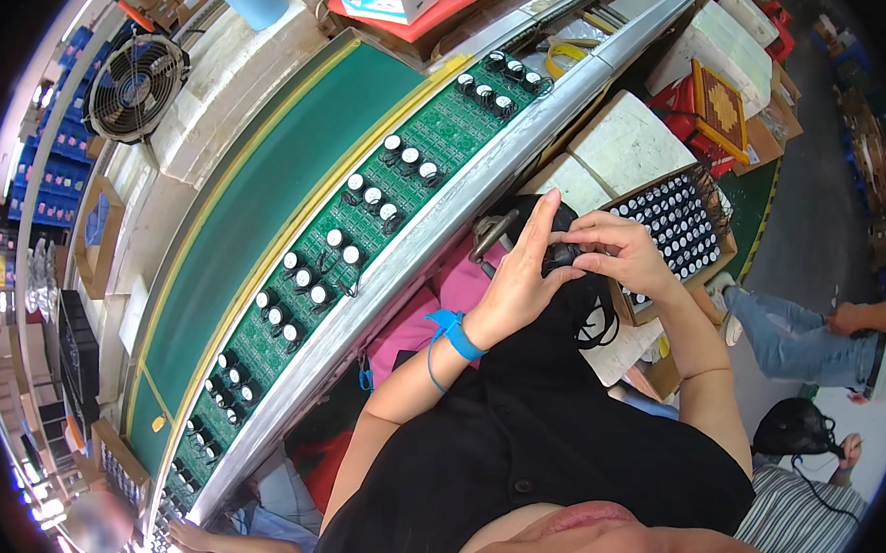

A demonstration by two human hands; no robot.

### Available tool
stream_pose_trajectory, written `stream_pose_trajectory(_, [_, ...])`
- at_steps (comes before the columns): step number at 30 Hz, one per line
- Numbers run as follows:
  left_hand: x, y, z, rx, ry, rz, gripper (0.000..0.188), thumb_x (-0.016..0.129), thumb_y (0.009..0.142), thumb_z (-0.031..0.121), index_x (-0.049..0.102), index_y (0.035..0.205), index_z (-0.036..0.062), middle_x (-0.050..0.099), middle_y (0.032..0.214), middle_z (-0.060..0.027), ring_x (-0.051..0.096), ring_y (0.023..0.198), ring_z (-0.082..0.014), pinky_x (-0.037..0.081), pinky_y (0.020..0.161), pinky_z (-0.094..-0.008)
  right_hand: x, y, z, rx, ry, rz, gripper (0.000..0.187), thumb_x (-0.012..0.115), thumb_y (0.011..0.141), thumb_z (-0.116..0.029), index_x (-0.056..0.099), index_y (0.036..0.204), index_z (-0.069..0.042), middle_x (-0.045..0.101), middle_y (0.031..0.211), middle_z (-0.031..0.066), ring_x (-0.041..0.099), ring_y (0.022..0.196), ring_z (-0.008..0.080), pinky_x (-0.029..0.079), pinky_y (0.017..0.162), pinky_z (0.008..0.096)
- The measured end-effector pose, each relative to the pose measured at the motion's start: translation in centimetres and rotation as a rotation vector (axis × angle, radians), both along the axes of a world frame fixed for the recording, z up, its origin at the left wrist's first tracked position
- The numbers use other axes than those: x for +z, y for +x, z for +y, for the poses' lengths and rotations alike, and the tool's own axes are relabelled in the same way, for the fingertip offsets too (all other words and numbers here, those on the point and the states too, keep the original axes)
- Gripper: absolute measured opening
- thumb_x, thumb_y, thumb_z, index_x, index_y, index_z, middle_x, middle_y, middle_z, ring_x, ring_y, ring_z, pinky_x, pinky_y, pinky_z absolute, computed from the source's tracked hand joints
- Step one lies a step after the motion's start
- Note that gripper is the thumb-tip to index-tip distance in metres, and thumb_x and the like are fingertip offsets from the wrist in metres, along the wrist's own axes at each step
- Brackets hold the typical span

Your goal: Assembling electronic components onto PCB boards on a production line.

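Close together in front of my chest, my left hand [523, 276] and my right hand [626, 256] pinch a small black part [562, 255] between their fingertips. Much of that part is covered by my fingers, so its exact kind cannot be made out. A blue wrist strap [457, 335] circles my left wrist. Beside my right hand stands a cardboard tray [727, 253] packed with rows of black, white-topped round components [678, 224]. Left of my hands runs a long row of green circuit boards [441, 126], bearing similar round components with black leads.
A metal rail [415, 245] edges the boards, with a green conveyor belt [268, 177] beyond it. A fan [137, 88] stands far left. Thin black cables [601, 325] hang beneath my right hand. Other people sit at right [810, 341] and work at lower left [248, 547].
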State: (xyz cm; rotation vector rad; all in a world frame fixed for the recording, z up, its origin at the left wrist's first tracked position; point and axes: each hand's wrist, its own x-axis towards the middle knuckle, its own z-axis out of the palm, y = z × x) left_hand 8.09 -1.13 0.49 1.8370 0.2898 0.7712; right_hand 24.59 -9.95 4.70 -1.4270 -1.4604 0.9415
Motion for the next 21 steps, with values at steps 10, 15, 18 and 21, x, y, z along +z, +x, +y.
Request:
stream_pose_trajectory(10, [-0.1,0.5,-1.6,-0.042,-0.094,-0.036,0.097,0.066,0.070,-0.016,0.010,0.145,0.0072,0.023,0.147,-0.0181,0.053,0.114,-0.0279,0.048,0.090,-0.0342,-1.6,-0.1,-1.7,-0.066,0.205,-0.001,0.025,0.071,0.076,-0.006,0.067,0.100,0.000,0.063,0.091,0.0096,0.061,0.086,0.0192,0.047,0.074,0.0279])
stream_pose_trajectory(15, [0.2,1.1,-2.1,-0.034,0.105,-0.119,0.089,0.066,0.072,-0.015,0.018,0.143,0.0055,0.019,0.148,-0.0206,0.050,0.118,-0.0340,0.044,0.096,-0.0380,-0.7,-0.6,-3.4,-0.074,0.104,0.047,0.030,0.067,0.083,-0.013,0.063,0.112,-0.005,0.054,0.112,0.0083,0.058,0.089,0.0159,0.048,0.077,0.0264])
stream_pose_trajectory(18, [0.2,1.2,-2.6,-0.024,0.150,-0.121,0.086,0.068,0.070,-0.013,0.024,0.141,0.0060,0.019,0.147,-0.0227,0.048,0.119,-0.0356,0.046,0.093,-0.0388,-0.6,-1.1,-4.1,-0.037,0.193,-0.019,0.032,0.066,0.083,-0.014,0.059,0.113,-0.006,0.053,0.112,0.0085,0.056,0.094,0.0183,0.049,0.075,0.0278])
stream_pose_trajectory(21, [0.2,0.5,-2.6,0.008,0.175,-0.051,0.082,0.069,0.068,-0.013,0.031,0.138,0.0052,0.021,0.145,-0.0230,0.044,0.123,-0.0374,0.046,0.093,-0.0387,-0.8,-1.5,-3.9,0.039,0.221,-0.117,0.033,0.067,0.082,-0.013,0.058,0.113,-0.006,0.053,0.112,0.0088,0.055,0.095,0.0193,0.049,0.073,0.0286])
